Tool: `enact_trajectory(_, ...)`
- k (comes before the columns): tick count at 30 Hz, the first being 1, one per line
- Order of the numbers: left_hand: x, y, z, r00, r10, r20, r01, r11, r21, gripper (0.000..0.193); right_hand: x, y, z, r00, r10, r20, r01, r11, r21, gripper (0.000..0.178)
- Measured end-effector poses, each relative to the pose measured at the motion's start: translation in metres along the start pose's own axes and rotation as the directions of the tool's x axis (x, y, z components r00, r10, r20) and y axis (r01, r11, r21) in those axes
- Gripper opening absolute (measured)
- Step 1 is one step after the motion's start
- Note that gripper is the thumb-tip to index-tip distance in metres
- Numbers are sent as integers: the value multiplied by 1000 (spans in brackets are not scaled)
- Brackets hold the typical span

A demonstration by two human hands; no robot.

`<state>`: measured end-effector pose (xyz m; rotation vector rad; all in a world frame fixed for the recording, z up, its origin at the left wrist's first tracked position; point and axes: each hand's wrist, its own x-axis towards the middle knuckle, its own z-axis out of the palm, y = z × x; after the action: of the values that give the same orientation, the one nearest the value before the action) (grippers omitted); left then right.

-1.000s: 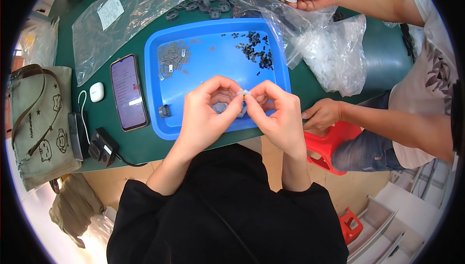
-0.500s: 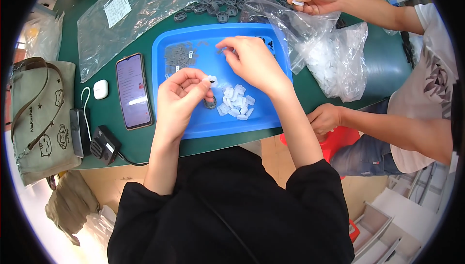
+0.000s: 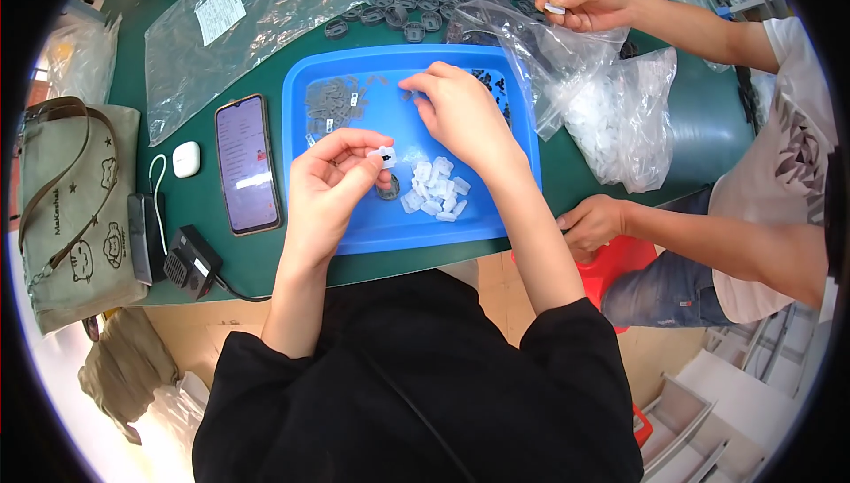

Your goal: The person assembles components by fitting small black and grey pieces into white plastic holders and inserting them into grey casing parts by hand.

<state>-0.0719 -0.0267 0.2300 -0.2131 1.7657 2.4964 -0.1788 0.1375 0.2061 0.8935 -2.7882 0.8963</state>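
The blue tray (image 3: 376, 113) holds grey strips (image 3: 329, 104), black bits (image 3: 502, 89) and a white heap (image 3: 434, 189); above it the left hand (image 3: 329, 180) pinches a white piece (image 3: 386, 154). The right hand (image 3: 460, 115) hangs over the tray's far half, its thumb and forefinger curled, though whether they grip anything I cannot tell. Bare tray floor lies between the hands, the near rim sits close to the table's (image 3: 199, 201) edge, and a phone (image 3: 248, 164) lies just beside the left rim.

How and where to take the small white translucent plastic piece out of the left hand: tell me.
Pinch the small white translucent plastic piece by its right edge, coming in from the right with the right hand. The left hand pinches its left side, so the right edge looks freest. A small black spot shows on its face; probably best kept clear of.
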Motion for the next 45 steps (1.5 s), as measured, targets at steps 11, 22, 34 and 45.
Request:
enact_trajectory(11, -1, 4, 3, 1000, 7, -11, -7, 1000, -4, 18, -4, -13, -17, 990, 139, -8, -137, 983, 120, 8)
enact_trajectory(22, -6, 10, 24, 997, 69, -17, -68, 997, 46, 20, -72, -45, -51, 942, 322, -92, -97, 526, 845, 13)
enact_trajectory(34, -10, 11, 32, 996, 84, 23, -86, 992, 95, 19, -87, -44, -58, 935, 354, 24, -133, 286, 949, 15)
enact_trajectory(45, -16, 16, 34, 992, 113, 59, -118, 989, 85, 21, -92, -51, -65, 942, 333, 38, -132, 267, 955, 16)
